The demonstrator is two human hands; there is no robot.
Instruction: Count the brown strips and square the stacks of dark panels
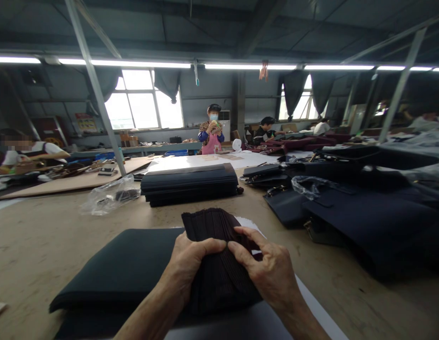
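Both hands hold a thick bundle of dark fabric pieces (214, 278), fanned out along its upper edge, some layers tinged with maroon. My left hand (191, 257) grips the bundle's left side, its thumb pressed across the front. At the right side, my right hand (267, 259) has thumb and forefinger closed on the layers' edges. The two thumb tips nearly meet at the middle. Under and left of the bundle lies a stack of dark green sheets (116, 264). White paper (318, 307) shows below my right wrist.
Ahead is a thick stack of dark navy sheets (191, 186), with a clear plastic bag (111, 194) to its left. Dark bags (368, 203) are piled on the right. A metal post (95, 85) rises at the left. Across the table, a person in a pink apron (212, 141) stands.
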